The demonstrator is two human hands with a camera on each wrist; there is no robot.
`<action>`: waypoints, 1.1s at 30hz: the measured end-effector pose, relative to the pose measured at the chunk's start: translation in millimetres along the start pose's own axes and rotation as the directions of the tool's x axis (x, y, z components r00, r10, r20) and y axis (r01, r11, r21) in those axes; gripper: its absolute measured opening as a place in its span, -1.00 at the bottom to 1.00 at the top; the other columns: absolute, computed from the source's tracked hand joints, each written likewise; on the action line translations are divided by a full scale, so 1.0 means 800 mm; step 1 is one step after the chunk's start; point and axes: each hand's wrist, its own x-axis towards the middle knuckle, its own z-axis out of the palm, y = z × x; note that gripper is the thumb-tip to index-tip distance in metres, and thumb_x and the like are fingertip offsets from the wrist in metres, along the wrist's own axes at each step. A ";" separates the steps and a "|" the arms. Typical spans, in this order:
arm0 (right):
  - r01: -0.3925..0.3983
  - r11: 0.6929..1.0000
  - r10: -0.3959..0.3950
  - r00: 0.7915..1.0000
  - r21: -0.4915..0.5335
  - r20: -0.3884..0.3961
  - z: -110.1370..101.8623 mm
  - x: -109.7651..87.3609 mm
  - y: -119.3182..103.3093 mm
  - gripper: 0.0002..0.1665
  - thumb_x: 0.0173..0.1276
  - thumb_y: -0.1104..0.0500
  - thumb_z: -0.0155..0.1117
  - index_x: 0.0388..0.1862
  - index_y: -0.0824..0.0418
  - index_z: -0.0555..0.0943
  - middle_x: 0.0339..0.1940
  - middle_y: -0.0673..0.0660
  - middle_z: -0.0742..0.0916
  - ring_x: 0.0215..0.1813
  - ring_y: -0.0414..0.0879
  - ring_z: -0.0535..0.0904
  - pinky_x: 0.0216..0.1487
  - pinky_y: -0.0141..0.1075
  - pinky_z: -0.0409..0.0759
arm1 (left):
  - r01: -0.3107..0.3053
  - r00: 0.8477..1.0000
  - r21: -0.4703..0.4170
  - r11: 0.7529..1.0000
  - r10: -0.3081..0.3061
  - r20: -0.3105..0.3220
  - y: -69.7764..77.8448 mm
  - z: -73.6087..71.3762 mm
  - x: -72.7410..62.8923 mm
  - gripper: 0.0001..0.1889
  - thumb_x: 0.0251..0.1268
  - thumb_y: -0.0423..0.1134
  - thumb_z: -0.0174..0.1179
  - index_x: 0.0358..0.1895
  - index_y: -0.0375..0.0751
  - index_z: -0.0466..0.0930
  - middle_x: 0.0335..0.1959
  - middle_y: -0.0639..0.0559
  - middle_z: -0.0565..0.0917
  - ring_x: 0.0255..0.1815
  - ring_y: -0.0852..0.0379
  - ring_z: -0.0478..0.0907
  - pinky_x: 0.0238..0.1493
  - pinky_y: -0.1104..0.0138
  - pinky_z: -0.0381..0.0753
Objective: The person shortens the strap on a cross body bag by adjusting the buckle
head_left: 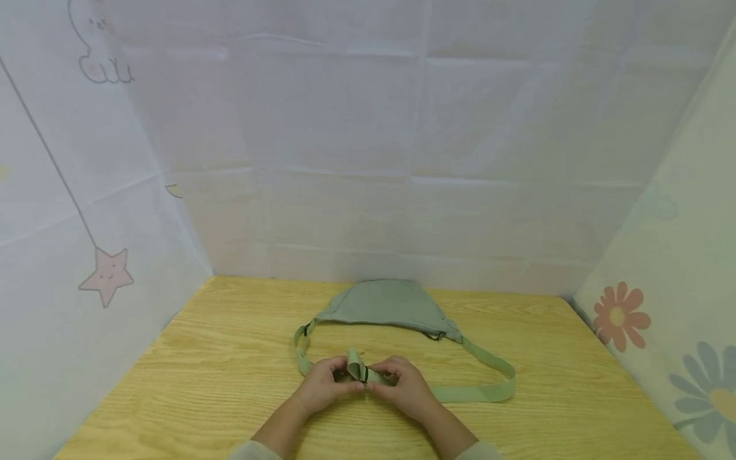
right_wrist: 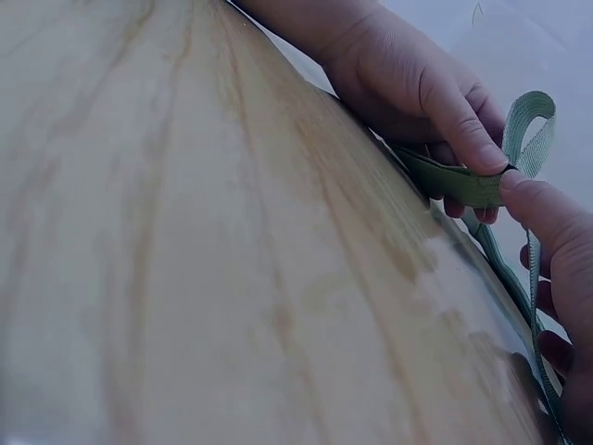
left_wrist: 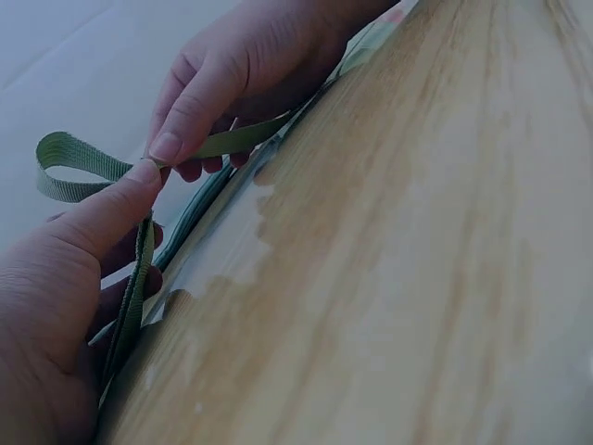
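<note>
Just below the centre of the head view, both hands meet over a light-green woven webbing strap, pinching it at a small black slider. The left hand has thumb and fingers closed on the strap at the slider's left side; the right hand pinches it at the right side, the thumbs nearly touching. A short loop of strap stands up between them, and in the left wrist view it juts toward the upper left of the frame. Above the grip and well apart from it, a grey-green fabric waist bag lies at centre on a yellowish wood-grain table. From the bag's two ends the strap curves down to the hands, with another black fitting near the left end.
</note>
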 end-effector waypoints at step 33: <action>-0.031 1.000 0.031 0.999 0.007 0.041 0.002 0.000 -0.005 -0.40 0.17 -0.09 0.48 0.17 0.09 0.62 0.02 0.05 0.68 0.03 -0.10 0.54 -0.01 -0.36 0.50 | -0.154 0.957 0.629 0.762 0.274 -0.098 0.007 -0.002 -0.004 -0.68 -0.09 0.05 0.52 -0.35 -0.04 0.71 -0.33 0.20 0.72 -0.21 0.24 0.59 0.13 0.07 0.31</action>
